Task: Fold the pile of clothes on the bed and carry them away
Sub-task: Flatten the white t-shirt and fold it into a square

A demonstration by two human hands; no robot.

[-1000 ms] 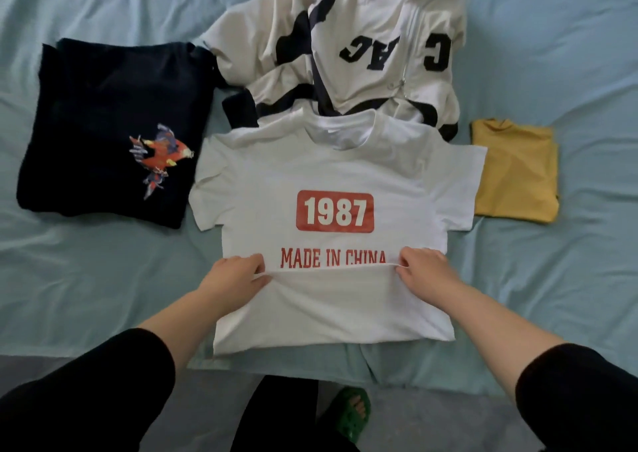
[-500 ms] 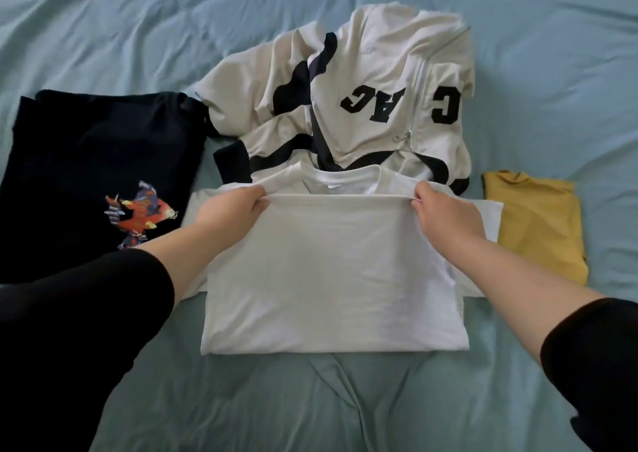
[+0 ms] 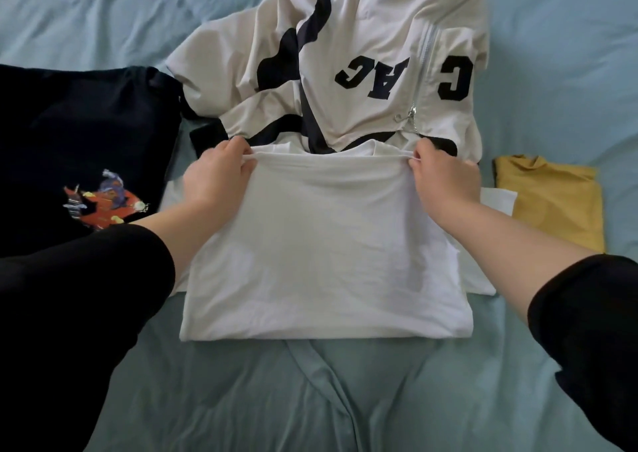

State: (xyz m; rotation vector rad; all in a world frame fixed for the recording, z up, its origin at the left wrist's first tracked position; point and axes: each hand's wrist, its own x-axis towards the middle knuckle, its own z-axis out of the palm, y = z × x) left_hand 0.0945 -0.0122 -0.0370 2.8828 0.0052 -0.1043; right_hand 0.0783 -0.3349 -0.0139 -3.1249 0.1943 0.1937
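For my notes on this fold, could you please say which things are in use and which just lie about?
In use: white T-shirt, left hand, right hand.
Lying about: dark printed garment, cream zip jacket, folded yellow top.

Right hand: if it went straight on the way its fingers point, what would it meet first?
Likely the cream zip jacket, at its dark hem. The right hand pinches the white T-shirt's folded edge and points away across the bed, with the hem beyond it. Height is unclear; it might pass over.
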